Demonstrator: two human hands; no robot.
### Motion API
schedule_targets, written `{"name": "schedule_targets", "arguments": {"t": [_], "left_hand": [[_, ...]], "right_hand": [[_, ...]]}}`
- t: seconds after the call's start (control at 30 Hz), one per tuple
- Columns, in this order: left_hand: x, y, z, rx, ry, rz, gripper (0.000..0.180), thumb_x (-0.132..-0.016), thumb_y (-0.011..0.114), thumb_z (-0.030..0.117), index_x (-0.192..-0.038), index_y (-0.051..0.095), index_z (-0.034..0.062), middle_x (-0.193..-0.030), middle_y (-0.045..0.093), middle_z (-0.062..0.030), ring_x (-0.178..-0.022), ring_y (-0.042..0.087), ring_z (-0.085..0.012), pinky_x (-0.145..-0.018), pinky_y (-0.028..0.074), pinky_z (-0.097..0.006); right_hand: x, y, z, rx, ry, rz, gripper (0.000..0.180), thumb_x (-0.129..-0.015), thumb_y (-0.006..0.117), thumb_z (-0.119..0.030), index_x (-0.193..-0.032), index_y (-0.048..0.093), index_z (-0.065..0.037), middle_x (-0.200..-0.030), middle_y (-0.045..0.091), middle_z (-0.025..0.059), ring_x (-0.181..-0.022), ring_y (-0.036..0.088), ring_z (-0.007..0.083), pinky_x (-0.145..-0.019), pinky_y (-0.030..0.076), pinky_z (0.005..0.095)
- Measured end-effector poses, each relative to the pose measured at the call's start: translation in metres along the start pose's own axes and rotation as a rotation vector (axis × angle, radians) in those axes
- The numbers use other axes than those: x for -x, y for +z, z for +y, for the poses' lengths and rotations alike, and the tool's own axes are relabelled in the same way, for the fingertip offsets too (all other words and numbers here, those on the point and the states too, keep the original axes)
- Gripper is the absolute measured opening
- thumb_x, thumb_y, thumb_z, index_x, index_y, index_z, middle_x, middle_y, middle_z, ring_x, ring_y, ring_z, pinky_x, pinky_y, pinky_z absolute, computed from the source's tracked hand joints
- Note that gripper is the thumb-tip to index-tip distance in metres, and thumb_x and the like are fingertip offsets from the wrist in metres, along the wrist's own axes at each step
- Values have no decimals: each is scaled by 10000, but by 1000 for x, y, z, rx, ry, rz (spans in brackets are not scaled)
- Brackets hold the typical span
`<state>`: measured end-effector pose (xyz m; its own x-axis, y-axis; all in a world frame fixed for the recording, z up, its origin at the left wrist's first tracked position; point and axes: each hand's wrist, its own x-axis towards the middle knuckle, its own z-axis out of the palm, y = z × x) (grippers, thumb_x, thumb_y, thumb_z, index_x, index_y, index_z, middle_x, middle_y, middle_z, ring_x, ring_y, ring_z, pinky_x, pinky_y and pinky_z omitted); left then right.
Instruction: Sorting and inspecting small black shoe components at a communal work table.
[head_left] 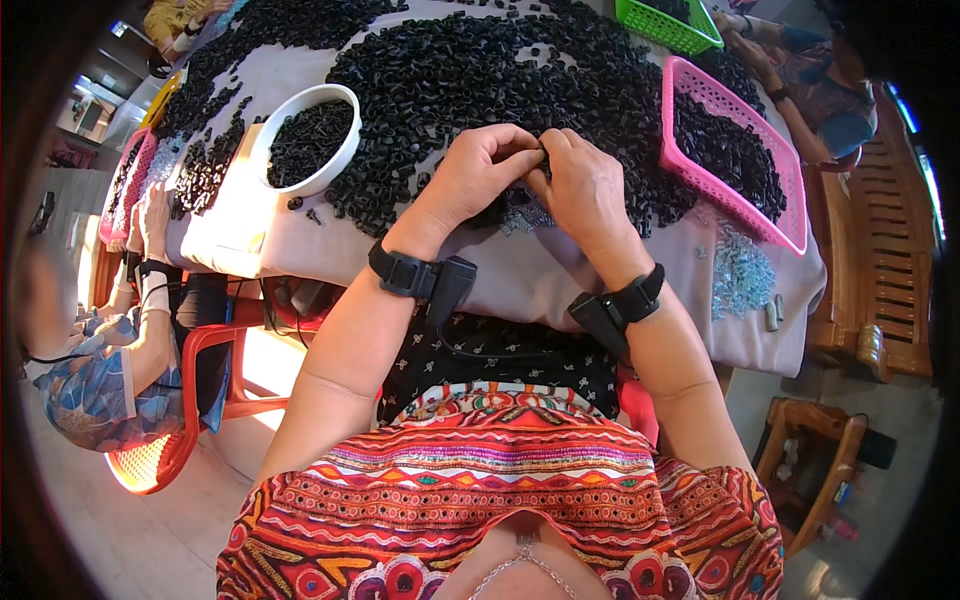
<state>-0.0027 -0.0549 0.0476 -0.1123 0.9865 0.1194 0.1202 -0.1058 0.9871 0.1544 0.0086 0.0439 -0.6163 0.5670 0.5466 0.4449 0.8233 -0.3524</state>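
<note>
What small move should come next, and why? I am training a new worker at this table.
Probably press the fingertips together to finish joining the small black plastic piece: the left hand and right hand meet, pinching it over the pile of black plastic pieces, with the round white bowl nearby.

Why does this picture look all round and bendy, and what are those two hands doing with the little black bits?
The picture comes from a camera worn on a person's head, looking down. Its wide lens bends straight edges, so everything looks round. The left hand and right hand are the person's own, each with a black wrist strap. Their fingertips meet and pinch something tiny; it is too small to tell exactly what. On the cloth-covered table lies a big heap of small black plastic pieces. More fill a white round bowl and a pink plastic basket. A green plastic basket sits farther back. Other people work at the sides.
</note>
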Motion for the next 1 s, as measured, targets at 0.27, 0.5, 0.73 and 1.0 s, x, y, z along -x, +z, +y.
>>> {"name": "schedule_targets", "arguments": {"t": [0.27, 0.5, 0.73, 1.0], "left_hand": [[1, -2, 0, -166, 10, -62, 253, -983, 609, 209, -1040, 697, -21, -870, 697, -30, -798, 612, -77, -756, 506, -251], [5, 0, 6, -227, 29, -39, 248, -991, 595, 197, -1006, 691, -31, -824, 695, -37, -748, 604, -74, -707, 506, -255], [3, 4, 3, -177, 30, -39, 234, -992, 580, 182, -1033, 684, -24, -853, 664, -5, -807, 572, -57, -732, 472, -244], [4, 4, 1, -137, 24, 13, 230, -992, 575, 169, -1026, 686, -30, -825, 685, -19, -748, 596, -62, -696, 490, -236]], "right_hand": [[0, 1, -1, -5, 13, -5, 276, -762, 748, -209, -889, 551, -64, -840, 623, 101, -809, 655, 305, -677, 533, 409], [1, 2, -2, -27, 14, -30, 268, -802, 735, -207, -958, 581, -53, -868, 635, 120, -784, 647, 343, -665, 519, 422], [3, 3, 2, 20, 6, -3, 267, -801, 724, -224, -903, 540, -59, -832, 629, 107, -792, 665, 303, -660, 539, 411], [1, 8, -1, -35, 18, 2, 226, -829, 678, -191, -958, 557, -51, -843, 631, 129, -762, 651, 337, -638, 518, 431]]}}
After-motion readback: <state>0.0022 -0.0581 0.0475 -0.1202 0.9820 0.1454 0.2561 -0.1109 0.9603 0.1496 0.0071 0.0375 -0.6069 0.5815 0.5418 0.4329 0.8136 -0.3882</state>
